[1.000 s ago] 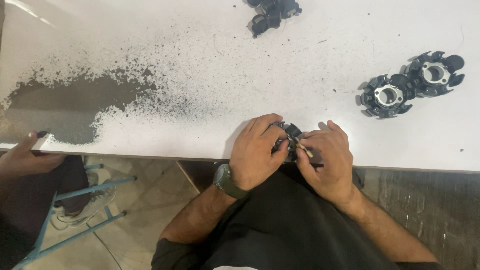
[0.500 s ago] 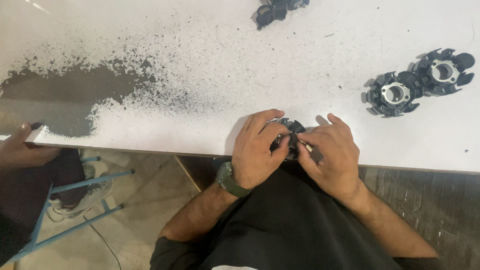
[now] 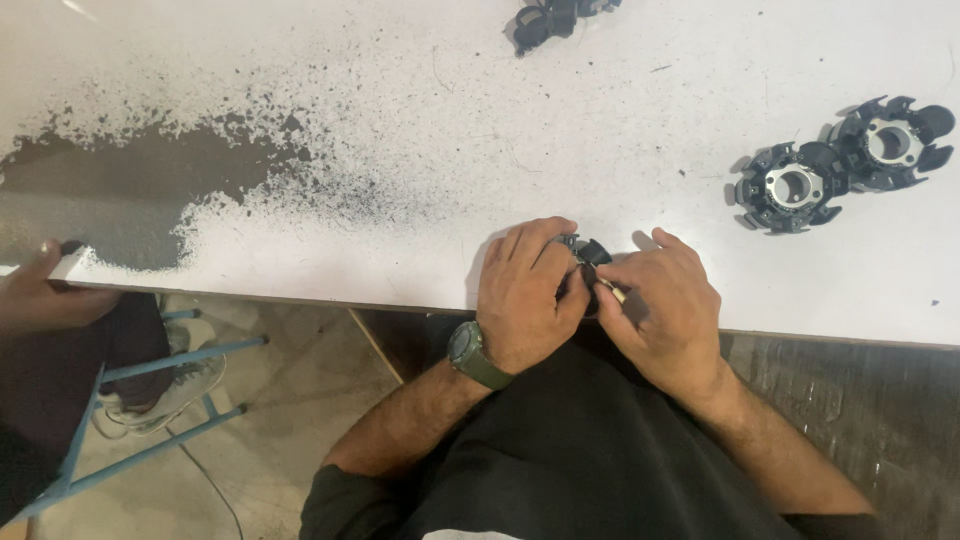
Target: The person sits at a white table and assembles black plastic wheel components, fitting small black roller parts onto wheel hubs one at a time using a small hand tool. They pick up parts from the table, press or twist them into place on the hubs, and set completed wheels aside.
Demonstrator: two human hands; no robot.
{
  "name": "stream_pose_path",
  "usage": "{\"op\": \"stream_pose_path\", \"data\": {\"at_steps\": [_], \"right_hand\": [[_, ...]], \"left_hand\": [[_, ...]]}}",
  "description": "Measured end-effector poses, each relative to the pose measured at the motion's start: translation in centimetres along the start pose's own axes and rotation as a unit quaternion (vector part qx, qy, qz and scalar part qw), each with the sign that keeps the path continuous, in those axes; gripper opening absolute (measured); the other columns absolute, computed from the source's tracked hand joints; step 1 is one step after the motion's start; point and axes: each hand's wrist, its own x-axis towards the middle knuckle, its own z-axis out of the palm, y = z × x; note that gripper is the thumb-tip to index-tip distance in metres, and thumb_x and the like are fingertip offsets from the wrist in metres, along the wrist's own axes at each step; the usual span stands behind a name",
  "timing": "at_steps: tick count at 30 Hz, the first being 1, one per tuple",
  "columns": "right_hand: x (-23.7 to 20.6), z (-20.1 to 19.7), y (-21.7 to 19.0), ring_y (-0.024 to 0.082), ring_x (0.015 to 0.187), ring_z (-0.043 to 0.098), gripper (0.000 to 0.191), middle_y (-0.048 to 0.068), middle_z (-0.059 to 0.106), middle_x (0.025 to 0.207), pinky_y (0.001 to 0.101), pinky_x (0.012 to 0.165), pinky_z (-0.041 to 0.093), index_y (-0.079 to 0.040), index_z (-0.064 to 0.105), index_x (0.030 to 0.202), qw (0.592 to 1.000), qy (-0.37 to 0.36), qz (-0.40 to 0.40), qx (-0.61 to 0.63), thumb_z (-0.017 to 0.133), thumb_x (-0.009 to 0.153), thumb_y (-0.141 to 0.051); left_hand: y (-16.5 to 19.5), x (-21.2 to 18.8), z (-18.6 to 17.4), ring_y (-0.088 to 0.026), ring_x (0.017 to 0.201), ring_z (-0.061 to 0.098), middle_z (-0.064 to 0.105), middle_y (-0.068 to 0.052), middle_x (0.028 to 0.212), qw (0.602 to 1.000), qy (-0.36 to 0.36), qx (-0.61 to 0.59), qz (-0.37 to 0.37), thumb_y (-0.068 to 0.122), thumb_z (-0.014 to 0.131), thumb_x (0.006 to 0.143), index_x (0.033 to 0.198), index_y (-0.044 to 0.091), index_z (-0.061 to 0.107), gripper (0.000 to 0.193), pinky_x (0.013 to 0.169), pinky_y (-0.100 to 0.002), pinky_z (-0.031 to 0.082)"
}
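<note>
At the table's near edge [image 3: 300, 290], left hand [image 3: 525, 295] and right hand [image 3: 665, 310] clamp together on a small black part [image 3: 592, 252], braced there for steadiness, two finished-looking parts [image 3: 835, 165] parked well apart right.

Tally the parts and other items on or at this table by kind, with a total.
Black finned round plastic parts with silver centres lying free, right: 2
Black part held in both hands: 1
Dark clump of parts at top edge: 1
Green wristwatch: 1
Total: 5
</note>
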Motion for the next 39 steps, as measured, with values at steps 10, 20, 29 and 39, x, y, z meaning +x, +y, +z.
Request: {"op": "stream_pose_path", "data": {"at_steps": [10, 20, 29, 39], "right_hand": [[-0.4, 0.2, 0.0, 0.025, 0.103, 0.071, 0.027, 0.005, 0.072, 0.101, 0.0521, 0.117, 0.047, -0.008, 0.067, 0.106, 1.000, 0.017, -0.023, -0.005, 0.081, 0.083, -0.002], [0.1, -0.3, -0.6, 0.026, 0.096, 0.067, 0.025, 0.004, 0.068, 0.095, 0.0519, 0.114, 0.048, -0.010, 0.069, 0.103, 0.998, -0.016, -0.023, -0.053, 0.082, 0.083, -0.002], [-0.3, 0.1, 0.0, 0.030, 0.102, 0.070, 0.022, 0.010, 0.070, 0.102, 0.0530, 0.115, 0.049, -0.005, 0.063, 0.109, 0.996, 0.082, 0.009, 0.031, 0.076, 0.092, -0.001], [0.0, 0.5, 0.0, 0.033, 0.100, 0.068, 0.023, 0.009, 0.070, 0.098, 0.0539, 0.112, 0.049, -0.006, 0.063, 0.108, 0.999, 0.047, 0.023, 0.000, 0.077, 0.089, -0.003]], "left_hand": [[-0.4, 0.0, 0.4, -0.027, 0.115, 0.062, 0.064, -0.011, 0.124, 1.000, 0.001, -0.016, 0.000, 0.006, 0.068, 0.080, 0.087, 0.004, 0.060, 0.010, 0.099, -0.047, 0.046], [-0.6, -0.3, 0.7, -0.028, 0.116, 0.062, 0.065, -0.011, 0.126, 1.000, 0.014, -0.019, 0.003, 0.006, 0.069, 0.080, 0.089, 0.005, 0.060, 0.013, 0.099, -0.047, 0.047], [-1.0, 0.5, -1.9, -0.032, 0.115, 0.061, 0.062, -0.013, 0.130, 0.998, -0.008, -0.058, -0.020, 0.011, 0.076, 0.083, 0.112, 0.003, 0.069, 0.031, 0.096, -0.043, 0.052], [-1.2, 1.2, -3.3, -0.032, 0.119, 0.062, 0.063, -0.011, 0.128, 0.998, -0.042, 0.010, 0.049, 0.009, 0.074, 0.084, 0.100, 0.007, 0.070, 0.016, 0.099, -0.046, 0.051]]}}
